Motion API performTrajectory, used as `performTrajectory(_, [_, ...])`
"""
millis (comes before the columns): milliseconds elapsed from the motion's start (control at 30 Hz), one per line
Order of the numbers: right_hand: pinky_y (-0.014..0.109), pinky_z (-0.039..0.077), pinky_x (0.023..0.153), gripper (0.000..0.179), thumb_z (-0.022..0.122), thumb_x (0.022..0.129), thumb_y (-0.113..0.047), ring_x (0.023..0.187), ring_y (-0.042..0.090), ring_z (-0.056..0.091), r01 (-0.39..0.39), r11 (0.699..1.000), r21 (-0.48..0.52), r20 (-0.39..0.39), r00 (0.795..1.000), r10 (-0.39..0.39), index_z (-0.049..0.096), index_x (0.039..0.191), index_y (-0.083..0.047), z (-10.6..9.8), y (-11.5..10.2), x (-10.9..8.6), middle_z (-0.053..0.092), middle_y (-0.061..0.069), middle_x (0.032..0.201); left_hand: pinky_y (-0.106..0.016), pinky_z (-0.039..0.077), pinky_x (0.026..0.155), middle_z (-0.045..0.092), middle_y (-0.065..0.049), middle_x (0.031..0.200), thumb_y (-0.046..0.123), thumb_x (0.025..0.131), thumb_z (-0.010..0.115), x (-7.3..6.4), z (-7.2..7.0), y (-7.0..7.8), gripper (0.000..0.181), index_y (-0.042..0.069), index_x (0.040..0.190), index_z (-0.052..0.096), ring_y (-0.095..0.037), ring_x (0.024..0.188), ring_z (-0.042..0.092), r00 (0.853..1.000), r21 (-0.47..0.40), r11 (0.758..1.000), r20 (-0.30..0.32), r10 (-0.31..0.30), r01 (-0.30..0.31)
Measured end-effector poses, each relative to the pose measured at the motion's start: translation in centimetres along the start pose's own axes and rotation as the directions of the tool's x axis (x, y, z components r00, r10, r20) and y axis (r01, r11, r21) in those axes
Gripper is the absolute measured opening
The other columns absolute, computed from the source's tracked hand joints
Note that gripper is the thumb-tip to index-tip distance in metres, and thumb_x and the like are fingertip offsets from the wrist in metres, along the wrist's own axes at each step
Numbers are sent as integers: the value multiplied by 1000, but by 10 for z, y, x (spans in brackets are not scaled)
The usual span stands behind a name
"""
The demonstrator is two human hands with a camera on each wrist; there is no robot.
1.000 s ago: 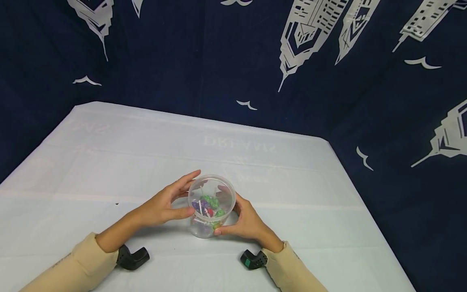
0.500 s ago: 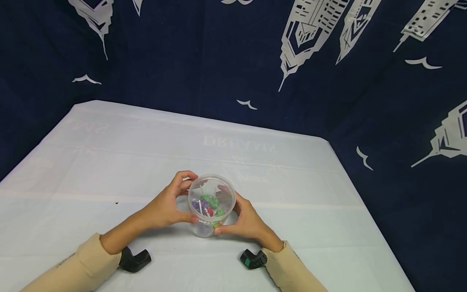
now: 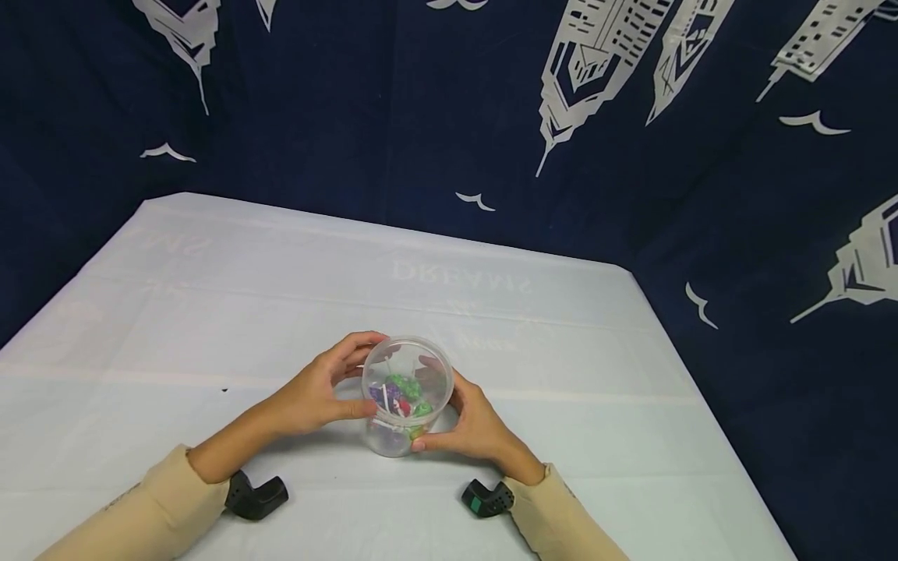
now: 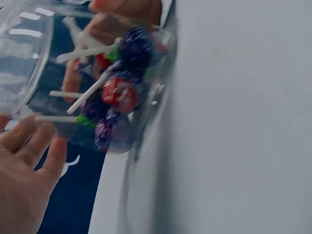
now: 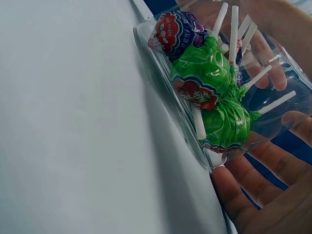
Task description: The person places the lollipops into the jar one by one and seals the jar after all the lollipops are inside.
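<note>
A clear plastic jar (image 3: 388, 446) stands on the white-covered table between both hands. Inside lie several wrapped lollipops with white sticks, among them green ones (image 5: 207, 73) and purple-and-red ones (image 4: 122, 92). My left hand (image 3: 316, 393) holds the jar's left side near the rim, its thumb in front and its fingers reaching round the back. On the other side, my right hand (image 3: 477, 425) grips the jar lower down, with its thumb on the front near the base. The jar partly hides the fingers behind it in the head view.
The white tablecloth (image 3: 210, 312) spreads around the jar, with a tiny dark speck (image 3: 224, 389) to the left. A navy curtain (image 3: 337, 117) printed with white buildings and birds hangs behind and to the right. Black wrist devices (image 3: 257, 499) sit at both cuffs.
My left fingers bent closer round the rim half a second ago and have loosened slightly since, the thumb drawing back a little. The right hand and jar have stayed in place.
</note>
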State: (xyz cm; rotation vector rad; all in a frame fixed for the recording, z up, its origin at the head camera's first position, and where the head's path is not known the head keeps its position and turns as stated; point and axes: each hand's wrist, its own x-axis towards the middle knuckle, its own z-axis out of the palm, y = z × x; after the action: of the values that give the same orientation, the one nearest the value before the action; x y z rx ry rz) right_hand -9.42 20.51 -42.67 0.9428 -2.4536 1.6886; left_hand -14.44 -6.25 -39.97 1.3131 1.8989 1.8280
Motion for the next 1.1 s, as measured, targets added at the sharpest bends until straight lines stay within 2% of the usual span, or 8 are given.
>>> performTrajectory(100, [39, 44, 106, 102, 91, 65, 2, 125, 31, 54, 3, 1000, 4, 1, 1000, -3, 34, 150, -1, 0, 1, 0, 53, 18, 138, -62, 37, 105, 50, -18, 142, 17, 89, 75, 0, -2, 0, 77, 1, 150, 30, -27, 130, 50, 999, -3, 999, 26, 35, -35])
performTrajectory(200, [39, 43, 107, 103, 91, 64, 3, 126, 31, 53, 6, 1000, 4, 2, 1000, -6, 34, 150, 1, 0, 1, 0, 53, 19, 139, -54, 40, 106, 53, -13, 141, 26, 85, 81, 0, 1, 1, 85, 4, 148, 29, -20, 127, 52, 1000, 17, 1000, 2, 25, -25])
performTrajectory(400, [39, 43, 107, 103, 92, 64, 2, 126, 31, 53, -9, 1000, 11, -8, 1000, 9, 35, 149, 1, 1, 0, 0, 52, 19, 139, -51, 40, 108, 48, -16, 145, 15, 85, 80, -1, -1, 2, 83, 5, 152, 31, -28, 131, 49, 1000, 7, 1000, 14, 15, -15])
performTrajectory(567, [39, 43, 107, 103, 92, 64, 3, 127, 32, 52, -6, 1000, 6, -3, 1000, 6, 34, 150, 0, 1, 0, 0, 52, 19, 140, -46, 42, 106, 51, -13, 143, 23, 80, 85, -2, 2, 0, 88, 9, 148, 31, -31, 128, 51, 1000, 11, 1000, -9, -1, 1])
performTrajectory(667, [39, 43, 106, 103, 91, 64, 2, 126, 31, 53, -13, 1000, 1, -5, 1000, 13, 35, 150, 0, 1, -1, 0, 53, 19, 139, -54, 38, 107, 50, -14, 143, 13, 83, 81, -1, 1, 0, 80, 8, 148, 35, -36, 129, 49, 1000, -1, 1000, -9, 4, -4])
performTrajectory(767, [38, 44, 106, 102, 91, 65, 2, 126, 30, 53, -22, 1000, -1, -3, 1000, 22, 35, 150, -2, 0, -2, 0, 53, 18, 140, -62, 35, 106, 49, -15, 144, 10, 82, 80, -1, 0, -1, 85, 7, 152, 31, -36, 131, 47, 1000, -13, 1000, 13, 16, -16])
performTrajectory(900, [39, 44, 106, 102, 91, 65, 1, 126, 30, 54, -19, 1000, -3, -3, 1000, 19, 35, 150, -2, 0, -2, 0, 53, 18, 139, -57, 38, 106, 54, -12, 140, 15, 79, 85, -1, 2, 0, 88, 11, 148, 32, -32, 128, 51, 1000, 15, 1000, -3, -1, 1])
performTrajectory(1100, [38, 44, 106, 101, 92, 65, -1, 125, 29, 54, -15, 1000, -12, -6, 1000, 15, 36, 150, -2, -1, -1, 0, 53, 18, 139, -59, 37, 107, 48, -16, 145, 14, 82, 82, 0, 1, -2, 87, 6, 152, 30, -34, 131, 48, 999, -12, 999, 12, 37, -37])
